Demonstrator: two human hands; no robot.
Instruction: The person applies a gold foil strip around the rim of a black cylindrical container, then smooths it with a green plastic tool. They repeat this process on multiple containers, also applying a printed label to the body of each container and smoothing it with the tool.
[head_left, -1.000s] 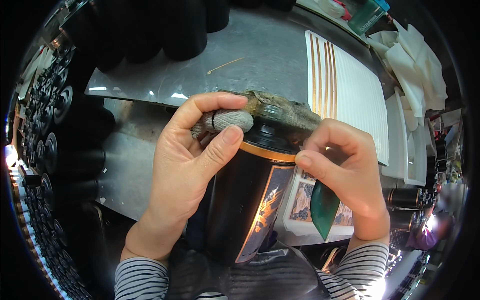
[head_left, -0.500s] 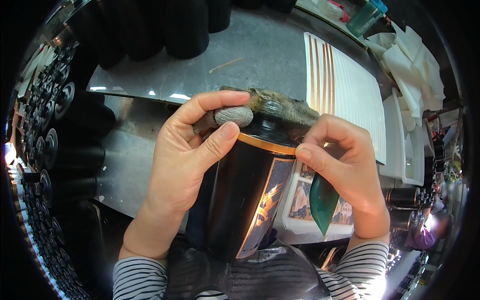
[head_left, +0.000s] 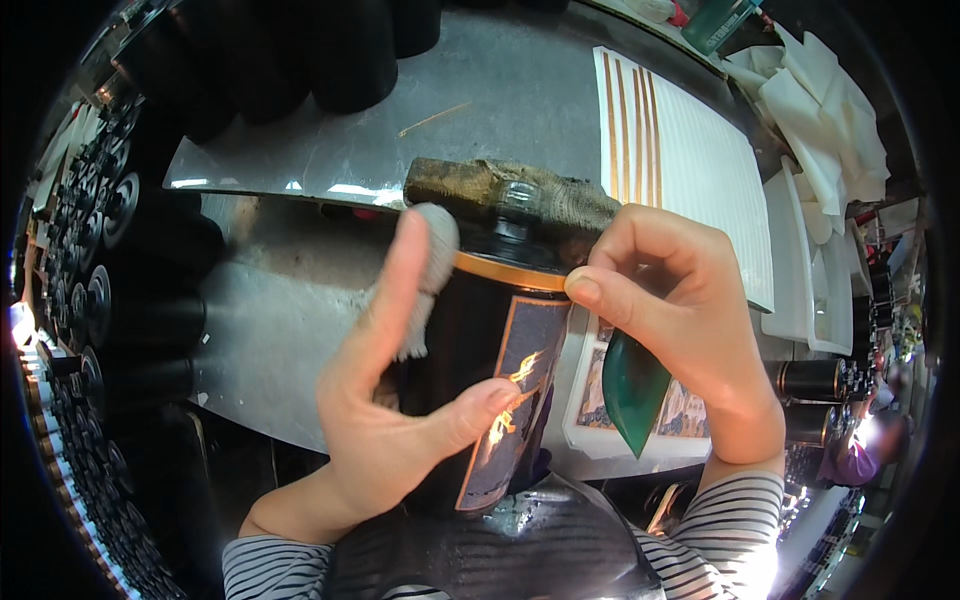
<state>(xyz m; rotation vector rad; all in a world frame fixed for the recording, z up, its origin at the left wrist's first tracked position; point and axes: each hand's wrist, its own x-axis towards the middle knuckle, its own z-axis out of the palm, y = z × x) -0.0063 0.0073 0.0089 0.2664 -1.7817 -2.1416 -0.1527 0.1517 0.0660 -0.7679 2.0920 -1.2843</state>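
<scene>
A black bottle (head_left: 465, 335) leans over my lap with its neck pointing away, against a block (head_left: 445, 182) partly wrapped in worn cloth. Round its shoulder runs a gold band (head_left: 510, 272); a dark label (head_left: 528, 340) with gold figures is on its side. My left hand (head_left: 385, 425) is around the bottle's left side, thumb over the label, index finger stretched upward. A grey knitted cover (head_left: 438, 245) sits on one of its fingers. With thumb and index finger, my right hand (head_left: 685, 310) pinches the band's right part, while a green leaf-shaped tool (head_left: 636, 400) hangs beneath its palm.
A white sheet (head_left: 705, 180) with several copper-coloured strips (head_left: 628, 130) lies on the grey bench (head_left: 480, 90). Crumpled white paper (head_left: 815, 110) and a white tub (head_left: 795, 265) stand right. Printed labels lie in a tray (head_left: 575, 435). Black cylinders (head_left: 340, 50) line the back and left.
My left hand has left the gold band and moved down the bottle, its thumb now over the label. The right hand keeps its pinch. The bottle appears slightly farther left.
</scene>
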